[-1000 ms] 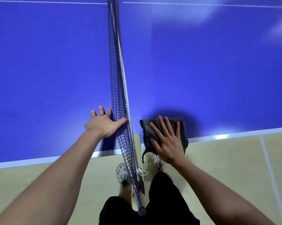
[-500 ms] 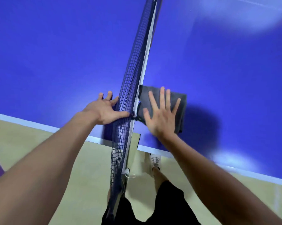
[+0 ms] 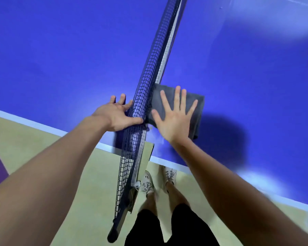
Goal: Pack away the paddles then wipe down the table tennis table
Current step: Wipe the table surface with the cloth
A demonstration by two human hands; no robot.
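Table (image 3: 61, 50): blue, hard, smooth top with a white edge line. It fills most of the view and looks rigid and slick, so a cloth should glide on it under light pressure. No paddles in view.

Net (image 3: 149, 71): dark mesh running from the near post to the far right. It is flexible and likely gives if leaned on, so poor as a support.

Cloth (image 3: 198, 109): dark grey, folded into a thick pad. It lies flat on the table just right of the net, near the near edge, with its left side touching the base of the net. Judged soft, light and limp. It would bunch or unfold if dragged by one corner, so it is best driven from above with a flat palm over the middle of the pad.

Right hand (image 3: 174, 121): palm down on the cloth, arm extended forward. Its fingers (image 3: 177, 98) are straight and splayed, pressing without gripping.

Left hand (image 3: 114, 116): left of the net, arm reaching across the near edge. Its fingers (image 3: 122, 99) are spread and uncurled toward the table, the thumb lies against the mesh, and nothing is held.
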